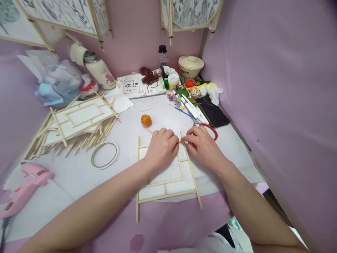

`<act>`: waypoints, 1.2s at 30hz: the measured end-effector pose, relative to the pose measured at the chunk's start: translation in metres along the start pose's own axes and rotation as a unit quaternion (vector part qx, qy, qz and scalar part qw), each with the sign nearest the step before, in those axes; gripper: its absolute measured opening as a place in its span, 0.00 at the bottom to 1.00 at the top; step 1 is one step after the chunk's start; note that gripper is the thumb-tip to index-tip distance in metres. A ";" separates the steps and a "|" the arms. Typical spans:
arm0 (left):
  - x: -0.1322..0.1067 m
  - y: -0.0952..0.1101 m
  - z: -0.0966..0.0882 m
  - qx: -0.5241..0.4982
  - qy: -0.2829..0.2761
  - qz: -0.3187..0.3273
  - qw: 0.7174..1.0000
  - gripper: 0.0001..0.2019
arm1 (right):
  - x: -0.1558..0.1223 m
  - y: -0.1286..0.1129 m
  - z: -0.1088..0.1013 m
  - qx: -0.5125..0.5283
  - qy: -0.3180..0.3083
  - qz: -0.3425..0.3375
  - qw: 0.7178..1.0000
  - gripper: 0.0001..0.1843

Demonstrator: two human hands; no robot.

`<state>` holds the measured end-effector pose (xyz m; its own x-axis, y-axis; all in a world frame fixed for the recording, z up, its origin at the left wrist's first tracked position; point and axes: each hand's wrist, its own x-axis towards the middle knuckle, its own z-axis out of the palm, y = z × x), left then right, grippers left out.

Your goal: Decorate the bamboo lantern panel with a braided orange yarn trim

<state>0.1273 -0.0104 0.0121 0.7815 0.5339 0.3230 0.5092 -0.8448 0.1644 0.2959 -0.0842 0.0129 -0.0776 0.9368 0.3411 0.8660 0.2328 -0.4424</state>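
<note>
A lattice panel of thin wooden sticks backed with white paper [165,172] lies flat on the table in front of me. My left hand [163,146] rests over its upper part, fingers bent and pinched near the top right corner. From a ball of orange yarn [146,120] just beyond, a strand runs under that hand. Opposite it, my right hand [201,143] pinches at the same corner, where a bit of orange yarn shows between the fingertips. Red-handled scissors [214,131] lie partly hidden behind my right hand.
Left are stacked stick panels [81,117], a tape roll [104,155] and a pink glue gun [28,188]. At the back stand a bottle [101,72], a book [131,86] and a lidded bowl [191,66]. A phone [214,112] and white markers [193,108] lie right. Lanterns [192,15] hang above.
</note>
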 end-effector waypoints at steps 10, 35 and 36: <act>0.000 0.000 -0.001 -0.003 -0.008 0.001 1.000 0.09 | 0.000 -0.001 -0.001 0.001 -0.011 0.000 1.000 0.16; 0.002 -0.004 -0.001 -0.015 -0.030 -0.006 0.999 0.10 | 0.000 -0.004 -0.005 0.003 -0.028 0.003 1.000 0.15; 0.002 -0.004 -0.001 -0.015 -0.030 -0.006 0.999 0.10 | 0.000 -0.004 -0.005 0.003 -0.026 0.003 1.000 0.15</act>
<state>0.1268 -0.0059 0.0134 0.7959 0.5450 0.2636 0.5088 -0.8381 0.1966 0.2947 -0.0860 0.0185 -0.0987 0.9504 0.2950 0.8633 0.2292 -0.4497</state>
